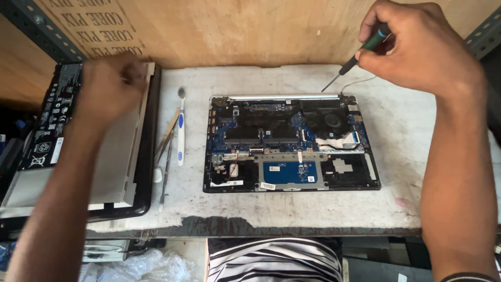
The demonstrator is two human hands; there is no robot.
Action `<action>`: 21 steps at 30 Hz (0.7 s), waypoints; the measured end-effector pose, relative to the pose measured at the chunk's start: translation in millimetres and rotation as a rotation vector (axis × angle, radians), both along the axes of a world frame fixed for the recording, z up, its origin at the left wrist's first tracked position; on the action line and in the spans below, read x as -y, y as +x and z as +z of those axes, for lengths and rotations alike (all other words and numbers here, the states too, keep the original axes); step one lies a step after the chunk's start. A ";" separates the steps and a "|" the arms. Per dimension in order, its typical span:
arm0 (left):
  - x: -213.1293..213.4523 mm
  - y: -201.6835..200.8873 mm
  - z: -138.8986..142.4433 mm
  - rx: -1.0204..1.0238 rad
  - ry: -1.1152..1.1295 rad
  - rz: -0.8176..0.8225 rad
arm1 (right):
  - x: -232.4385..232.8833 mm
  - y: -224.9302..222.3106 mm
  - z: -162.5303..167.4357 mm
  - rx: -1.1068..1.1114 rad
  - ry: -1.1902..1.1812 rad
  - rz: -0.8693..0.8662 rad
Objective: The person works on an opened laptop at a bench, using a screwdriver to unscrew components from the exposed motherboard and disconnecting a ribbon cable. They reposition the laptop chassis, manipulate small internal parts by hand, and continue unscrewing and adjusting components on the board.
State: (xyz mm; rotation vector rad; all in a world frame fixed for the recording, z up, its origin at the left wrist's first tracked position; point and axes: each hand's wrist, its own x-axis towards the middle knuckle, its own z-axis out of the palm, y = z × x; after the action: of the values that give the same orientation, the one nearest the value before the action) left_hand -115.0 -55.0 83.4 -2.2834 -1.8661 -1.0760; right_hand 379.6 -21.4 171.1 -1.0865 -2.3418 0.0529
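An opened laptop base (290, 142) lies on the worn white worktop (402, 130), its blue circuit board, fan and trackpad underside exposed. My right hand (417, 47) grips a dark screwdriver (360, 55) above the laptop's far right corner, the tip pointing down-left toward the hinge. My left hand (112, 83) is blurred and rests on the far end of a grey laptop cover panel (112, 167) at the left, beside a flat black battery pack (49, 120).
A white-and-blue toothbrush (180, 128) and thin metal and wooden pry tools (167, 151) lie between the panel and the laptop. A wooden board (235, 31) backs the bench. Striped fabric (274, 261) shows below the front edge; crumpled plastic (141, 266) lies under the bench.
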 end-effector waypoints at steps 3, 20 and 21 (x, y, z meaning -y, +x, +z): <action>-1.9 -34.5 -1.1 -0.077 -0.080 0.083 | 0.7 -0.5 0.8 0.000 0.010 0.003; -66.7 -31.5 -13.0 -0.719 -0.479 0.260 | 10.8 -12.4 7.8 -0.003 -0.012 -0.040; -67.4 -31.6 -14.4 -0.732 -0.470 0.264 | 11.3 -13.6 7.9 -0.005 -0.014 -0.033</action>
State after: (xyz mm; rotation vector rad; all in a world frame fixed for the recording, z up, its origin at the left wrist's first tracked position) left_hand -146.5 12.4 69.0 -2.0791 -2.0946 0.2502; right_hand 366.0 -32.6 179.0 -1.1304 -2.3218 0.0592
